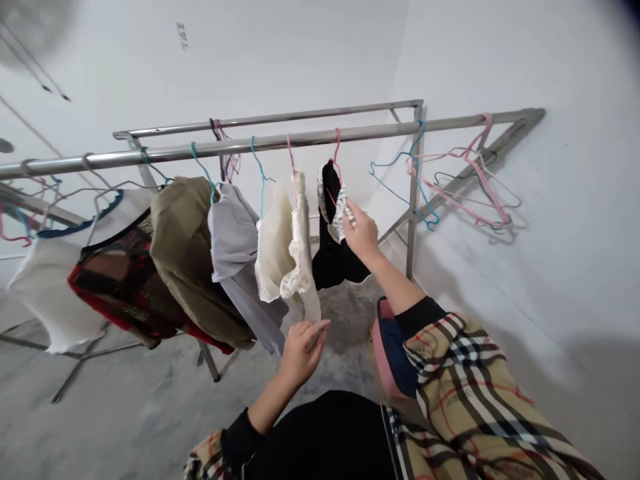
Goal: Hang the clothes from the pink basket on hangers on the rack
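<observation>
A black garment with white lace trim [334, 257] hangs from a pink hanger [338, 150] on the metal rail. My right hand [361, 230] is closed on its lace edge, fingers pinching the trim. Lower down, my left hand [303, 350] is just under the sheer hem of a cream lace garment [300, 260]. Its fingers are partly stretched out, with nothing visible in them; I cannot tell whether they touch the hem. Beside the cream garment hangs a pale ivory top [274, 247] on a blue hanger [260, 170].
More clothes hang leftward: a light grey garment [233, 227], an olive one [183, 213], a red patterned one [120, 280] and a white one [55, 293]. Bare blue [395, 163] and pink hangers [475, 160] are on the right. A pink and navy object [393, 353] stands below my right arm.
</observation>
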A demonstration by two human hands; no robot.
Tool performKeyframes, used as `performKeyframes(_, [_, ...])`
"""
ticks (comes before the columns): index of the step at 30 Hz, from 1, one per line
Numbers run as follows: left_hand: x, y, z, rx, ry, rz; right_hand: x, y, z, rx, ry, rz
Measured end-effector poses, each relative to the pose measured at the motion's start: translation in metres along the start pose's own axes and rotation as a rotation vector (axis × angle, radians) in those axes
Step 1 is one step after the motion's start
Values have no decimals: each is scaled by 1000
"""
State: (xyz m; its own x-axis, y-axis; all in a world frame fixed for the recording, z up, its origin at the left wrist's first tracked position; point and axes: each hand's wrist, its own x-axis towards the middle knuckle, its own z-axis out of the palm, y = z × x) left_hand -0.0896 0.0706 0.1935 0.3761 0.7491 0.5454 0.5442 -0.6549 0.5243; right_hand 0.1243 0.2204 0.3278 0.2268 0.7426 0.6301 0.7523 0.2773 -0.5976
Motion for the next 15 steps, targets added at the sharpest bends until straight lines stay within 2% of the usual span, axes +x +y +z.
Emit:
performKeyframes(2, [4,2,6,-15,-24,13,-17,6,1,14,-38,-44])
performKeyframes(4, [7,3,13,-37,-66,23,-46,18,3,-13,-44,-29])
performKeyframes(7, [10,3,26,-67,-151,33,-114,52,7,-58,-104,66])
performKeyframes(9, [11,2,36,-87,-211,33,-171,82,8,-90,-282,192])
performKeyframes(12, [12,3,56,-130,-298,19,-259,129,-1,-230,-661,479])
performKeyframes(15, [13,8,80,-191,-385,1,-331,171,-22,-300,-778,730])
